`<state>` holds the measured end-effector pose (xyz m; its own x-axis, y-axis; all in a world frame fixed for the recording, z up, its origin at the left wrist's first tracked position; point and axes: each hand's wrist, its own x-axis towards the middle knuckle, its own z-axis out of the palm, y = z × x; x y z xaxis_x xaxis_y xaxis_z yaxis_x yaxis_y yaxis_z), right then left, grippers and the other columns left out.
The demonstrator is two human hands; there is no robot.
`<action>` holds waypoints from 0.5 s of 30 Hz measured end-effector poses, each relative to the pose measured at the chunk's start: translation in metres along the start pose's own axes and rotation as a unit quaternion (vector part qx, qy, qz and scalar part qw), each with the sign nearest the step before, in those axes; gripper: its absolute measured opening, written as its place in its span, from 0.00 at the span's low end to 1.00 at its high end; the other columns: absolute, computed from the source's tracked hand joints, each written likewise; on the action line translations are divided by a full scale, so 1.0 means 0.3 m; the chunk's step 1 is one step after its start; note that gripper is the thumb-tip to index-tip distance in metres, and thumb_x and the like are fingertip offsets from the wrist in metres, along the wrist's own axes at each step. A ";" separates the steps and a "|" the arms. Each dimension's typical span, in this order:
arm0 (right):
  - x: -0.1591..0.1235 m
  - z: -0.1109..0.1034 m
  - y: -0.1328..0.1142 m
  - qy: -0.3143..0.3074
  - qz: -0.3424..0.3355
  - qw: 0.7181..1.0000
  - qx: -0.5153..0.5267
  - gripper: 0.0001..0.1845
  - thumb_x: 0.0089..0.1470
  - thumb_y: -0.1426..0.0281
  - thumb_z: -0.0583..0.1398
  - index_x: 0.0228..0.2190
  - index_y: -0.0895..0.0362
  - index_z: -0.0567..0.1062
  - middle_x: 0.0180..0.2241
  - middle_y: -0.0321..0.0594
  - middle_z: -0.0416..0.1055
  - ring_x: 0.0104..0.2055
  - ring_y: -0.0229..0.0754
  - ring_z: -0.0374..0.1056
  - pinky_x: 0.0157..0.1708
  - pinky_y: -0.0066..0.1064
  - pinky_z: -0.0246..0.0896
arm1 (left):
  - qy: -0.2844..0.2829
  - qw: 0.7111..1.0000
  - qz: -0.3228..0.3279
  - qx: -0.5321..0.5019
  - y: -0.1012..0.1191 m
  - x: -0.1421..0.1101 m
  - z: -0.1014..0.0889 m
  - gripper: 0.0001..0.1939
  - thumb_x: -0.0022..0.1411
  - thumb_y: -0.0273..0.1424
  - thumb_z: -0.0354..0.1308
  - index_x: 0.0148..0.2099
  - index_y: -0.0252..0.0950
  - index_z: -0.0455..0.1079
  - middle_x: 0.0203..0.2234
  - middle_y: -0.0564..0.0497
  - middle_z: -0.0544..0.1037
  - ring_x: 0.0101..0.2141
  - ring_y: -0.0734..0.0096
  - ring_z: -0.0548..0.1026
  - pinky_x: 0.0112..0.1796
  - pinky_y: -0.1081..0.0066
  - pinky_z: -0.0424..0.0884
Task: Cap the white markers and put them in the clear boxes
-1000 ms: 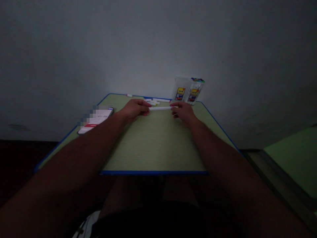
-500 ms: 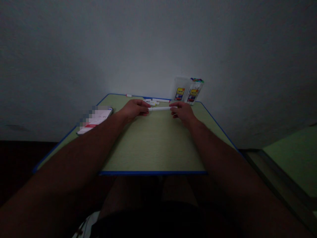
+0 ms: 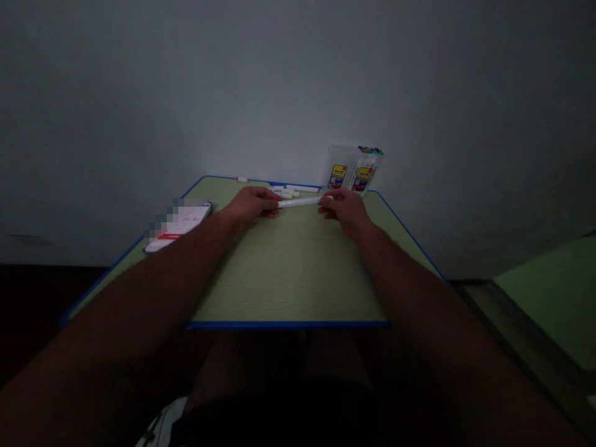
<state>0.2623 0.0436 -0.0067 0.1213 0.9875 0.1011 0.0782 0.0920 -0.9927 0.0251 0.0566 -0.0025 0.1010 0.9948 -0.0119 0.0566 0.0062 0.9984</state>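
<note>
A white marker pen [image 3: 300, 202] lies level between both my hands, just above a green desk [image 3: 288, 273] with a blue rim. My left hand [image 3: 254, 207] pinches its left end with curled fingers. Closed fingers of my right hand [image 3: 342, 210] grip the right end. Several more white markers [image 3: 291, 189] lie on the desk just behind the held pen.
A lit phone [image 3: 179, 226] lies at the desk's left edge. Two clear marker packs [image 3: 354, 169] stand against the wall at the back right corner. A small red-tipped piece [image 3: 242, 179] rests near the back edge. A second green surface [image 3: 554, 298] shows at the far right.
Both hands keep their hold on the pen. The pen's right end has risen slightly, and the right hand has shifted a little to the left.
</note>
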 end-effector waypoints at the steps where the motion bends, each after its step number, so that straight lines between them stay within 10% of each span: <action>1: 0.000 -0.001 0.001 -0.001 -0.003 1.000 -0.009 0.08 0.51 0.77 0.67 0.32 0.59 0.73 0.25 0.35 0.75 0.23 0.34 0.72 0.21 0.22 0.66 | 0.002 1.000 0.002 0.004 -0.001 0.001 -0.001 0.07 0.51 0.16 0.65 0.31 0.31 0.76 0.22 0.50 0.76 0.22 0.75 0.73 0.29 0.71 0.73; 15: 0.007 -0.003 0.001 0.021 0.020 0.999 -0.014 0.04 0.58 0.79 0.61 0.34 0.59 0.75 0.25 0.36 0.75 0.21 0.32 0.68 0.20 0.23 0.65 | 0.008 0.999 0.011 0.051 -0.017 0.013 -0.006 0.13 0.45 0.13 0.65 0.34 0.32 0.78 0.23 0.52 0.77 0.22 0.76 0.72 0.32 0.68 0.74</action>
<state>0.2635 0.0455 -0.0068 0.1660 0.9840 0.0653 0.1003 0.0490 -0.9938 0.0233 0.0605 -0.0074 0.0882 0.9960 0.0118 0.1555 -0.0255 0.9875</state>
